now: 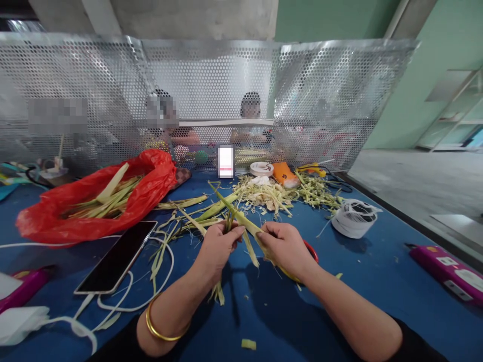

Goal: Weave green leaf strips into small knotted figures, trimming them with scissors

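My left hand (217, 249) is closed on a bundle of green-yellow leaf strips (231, 213) over the blue table (264, 311). Strip ends hang down below that fist. My right hand (285, 246) pinches one long strip of the same bundle, close beside the left hand. A red-handled tool (312, 250) shows just behind my right hand; whether the hand holds it is hidden. A gold bangle (160, 329) sits on my left wrist.
A red plastic bag (90, 206) of leaves lies at left, a black phone (116, 256) with white cable beside it. Trimmed scraps (279, 193), a roll of white string (354, 217), an orange tool (285, 174) and a pink device (449, 271) lie around. Perforated metal screen (211, 95) behind; people sit beyond it.
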Available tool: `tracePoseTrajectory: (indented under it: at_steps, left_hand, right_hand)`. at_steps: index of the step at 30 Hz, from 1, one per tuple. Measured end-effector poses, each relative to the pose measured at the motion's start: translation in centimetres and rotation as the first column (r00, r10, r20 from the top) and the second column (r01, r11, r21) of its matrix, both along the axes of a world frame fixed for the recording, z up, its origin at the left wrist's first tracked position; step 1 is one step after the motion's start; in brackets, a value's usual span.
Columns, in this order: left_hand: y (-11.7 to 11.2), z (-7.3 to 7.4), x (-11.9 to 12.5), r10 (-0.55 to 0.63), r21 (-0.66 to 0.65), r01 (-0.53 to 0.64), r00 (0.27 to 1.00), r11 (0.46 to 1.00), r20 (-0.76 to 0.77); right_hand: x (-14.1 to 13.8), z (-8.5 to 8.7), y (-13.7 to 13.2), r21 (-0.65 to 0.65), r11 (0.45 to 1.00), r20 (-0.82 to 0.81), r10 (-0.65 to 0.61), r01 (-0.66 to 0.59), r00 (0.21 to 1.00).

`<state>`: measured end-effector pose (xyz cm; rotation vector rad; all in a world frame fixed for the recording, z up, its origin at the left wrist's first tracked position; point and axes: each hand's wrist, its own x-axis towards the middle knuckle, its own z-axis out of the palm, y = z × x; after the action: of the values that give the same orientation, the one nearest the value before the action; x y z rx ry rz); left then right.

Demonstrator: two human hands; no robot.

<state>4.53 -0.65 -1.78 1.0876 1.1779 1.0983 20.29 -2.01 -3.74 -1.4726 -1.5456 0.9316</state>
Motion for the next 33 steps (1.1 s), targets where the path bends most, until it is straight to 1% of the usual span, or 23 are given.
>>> tracePoseTrajectory:
  at_steps: [3,5,6,9,11,13,15,18,20,22,25,27,29,31,33]
  left_hand:
    - [0.0,0.3,-0.2,-0.017,-0.005,0.017,1.000,1.000,0.018]
    - [0.0,0.3,-0.3,-0.042,-0.010,0.042,0.999,0.999,0.019]
    - [0.0,0.2,-0.2,-0.059,-0.019,0.059,0.998,0.998,0.017]
    - [-0.3,0.0,0.0,-0.130,-0.071,0.131,0.991,0.989,0.008]
    - [-0.4,-0.1,0.2,-0.185,-0.093,0.184,0.983,0.978,-0.002]
    - [-0.5,-0.2,0.2,-0.214,-0.076,0.211,0.976,0.974,-0.033]
    - [-0.4,-0.3,0.1,-0.180,-0.025,0.179,0.980,0.984,-0.086]
    - [-0.1,-0.6,-0.1,-0.045,0.089,0.067,0.972,0.994,-0.231]
    - [0.0,-0.8,-0.3,0.041,0.178,0.025,0.934,0.984,-0.354]
    - [0.1,-0.9,-0.4,0.092,0.252,0.025,0.892,0.968,-0.443]
    - [0.0,-0.6,-0.4,0.080,0.282,0.072,0.866,0.957,-0.493]
    - [-0.1,-0.4,-0.5,0.047,0.252,0.090,0.870,0.964,-0.491]
    - [-0.1,-0.2,-0.5,0.019,0.212,0.088,0.889,0.973,-0.457]
    - [-0.2,-0.1,-0.4,-0.012,0.179,0.091,0.915,0.980,-0.404]
    - [-0.2,-0.1,-0.4,-0.061,0.148,0.120,0.935,0.982,-0.349]
  right_hand:
    - [0.2,0.5,-0.1,0.067,0.998,0.103,-0.024,0.017,0.994]
    - [0.2,0.8,-0.2,0.097,0.995,0.154,0.005,-0.020,0.988]
    - [0.1,0.8,-0.2,0.110,0.993,0.153,0.028,-0.045,0.988]
    - [-0.2,0.7,-0.2,0.149,0.983,0.037,0.102,-0.106,0.994]
    - [-0.4,0.6,-0.2,0.162,0.980,-0.039,0.124,-0.116,0.992]
    - [-0.5,0.4,-0.3,0.179,0.978,-0.038,0.113,-0.104,0.993]
    - [-0.6,0.4,-0.4,0.202,0.976,0.000,0.084,-0.083,0.996]
    - [-0.7,0.4,-0.7,0.238,0.967,0.053,0.077,-0.087,0.996]
    - [-0.9,0.5,-0.8,0.250,0.963,0.073,0.079,-0.095,0.994]
    - [-0.9,0.5,-0.8,0.247,0.965,0.081,0.067,-0.085,0.994]
    - [-0.7,0.5,-0.8,0.246,0.967,0.096,0.038,-0.060,0.995]
    - [-0.4,0.6,-0.7,0.253,0.967,0.121,-0.002,-0.029,0.993]
    - [-0.2,0.6,-0.6,0.235,0.972,0.141,-0.042,0.008,0.989]
    - [-0.1,0.7,-0.5,0.191,0.982,0.142,-0.030,0.002,0.989]
    - [-0.3,0.6,-0.5,0.159,0.986,0.103,0.034,-0.050,0.994]
